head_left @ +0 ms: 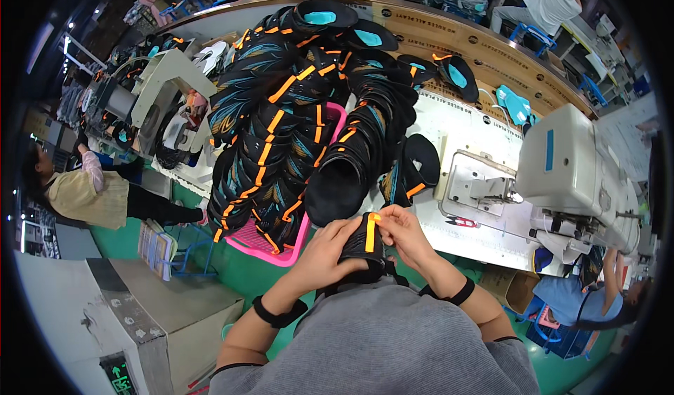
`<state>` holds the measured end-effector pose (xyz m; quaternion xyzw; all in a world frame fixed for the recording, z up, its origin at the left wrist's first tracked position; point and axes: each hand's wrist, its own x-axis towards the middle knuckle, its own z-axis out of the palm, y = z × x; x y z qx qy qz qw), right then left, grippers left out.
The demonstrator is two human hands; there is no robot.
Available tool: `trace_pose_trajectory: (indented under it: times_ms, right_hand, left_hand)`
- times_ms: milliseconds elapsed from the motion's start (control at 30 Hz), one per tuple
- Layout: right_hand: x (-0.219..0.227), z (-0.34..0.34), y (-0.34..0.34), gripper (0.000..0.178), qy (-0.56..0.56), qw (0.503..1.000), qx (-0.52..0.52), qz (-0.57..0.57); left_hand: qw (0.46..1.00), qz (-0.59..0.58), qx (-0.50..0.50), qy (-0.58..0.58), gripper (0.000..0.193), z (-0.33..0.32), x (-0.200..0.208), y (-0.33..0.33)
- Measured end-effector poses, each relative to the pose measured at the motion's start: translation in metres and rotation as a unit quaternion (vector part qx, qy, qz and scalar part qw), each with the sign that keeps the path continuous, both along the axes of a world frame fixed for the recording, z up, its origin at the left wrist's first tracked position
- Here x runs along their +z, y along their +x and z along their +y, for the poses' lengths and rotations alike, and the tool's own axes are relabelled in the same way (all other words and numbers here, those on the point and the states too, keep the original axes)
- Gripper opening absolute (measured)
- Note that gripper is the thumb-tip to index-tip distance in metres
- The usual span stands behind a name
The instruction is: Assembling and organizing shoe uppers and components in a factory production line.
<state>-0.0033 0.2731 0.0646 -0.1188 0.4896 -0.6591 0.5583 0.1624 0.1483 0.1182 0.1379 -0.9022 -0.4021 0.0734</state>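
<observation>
A black shoe upper (359,240) with a bright orange strip (371,235) down its middle is held close in front of my body. My left hand (326,253) wraps round its left side, thumb across the lower part. On the other side, the fingers of my right hand (406,235) pinch the top end of the orange strip. Just beyond my hands lies a long nested row of black shoe uppers (335,191). More uppers with orange strips and teal patterns (270,139) are heaped to the left, partly in a pink basket (284,257).
A white sewing machine (562,163) stands on the white worktable (484,244) at right, with red-handled snips (462,221) near it. Another sewing machine (175,79) is at left. Loose uppers (414,167) lie mid-table. Other people sit or stand around the room.
</observation>
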Motion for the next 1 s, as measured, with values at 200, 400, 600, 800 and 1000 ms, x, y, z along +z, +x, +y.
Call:
trace_pose_trajectory:
  times_ms: [200,400,600,800,1000]
  right_hand:
    - [-0.012,0.003,-0.063,0.025,0.140,0.782,-0.091,0.600]
    - [-0.040,-0.004,-0.103,0.020,0.266,0.752,-0.035,0.602]
    - [0.024,0.042,-0.103,0.016,0.076,0.956,-0.242,0.149]
    - [0.053,0.052,-0.043,0.017,-0.021,0.954,-0.294,0.061]
    - [0.066,0.067,0.000,0.017,-0.023,0.969,-0.241,0.048]
  left_hand:
    - [0.987,-0.026,0.110,-0.110,0.053,-0.070,-0.061,-0.002]
    - [0.923,0.083,0.199,-0.319,0.066,-0.117,-0.140,-0.107]
    - [0.981,0.035,0.123,-0.149,0.072,-0.130,-0.110,-0.122]
    - [0.986,0.165,0.013,-0.004,0.029,-0.067,0.013,-0.109]
    - [0.898,0.093,0.071,0.424,0.015,0.018,0.005,-0.112]
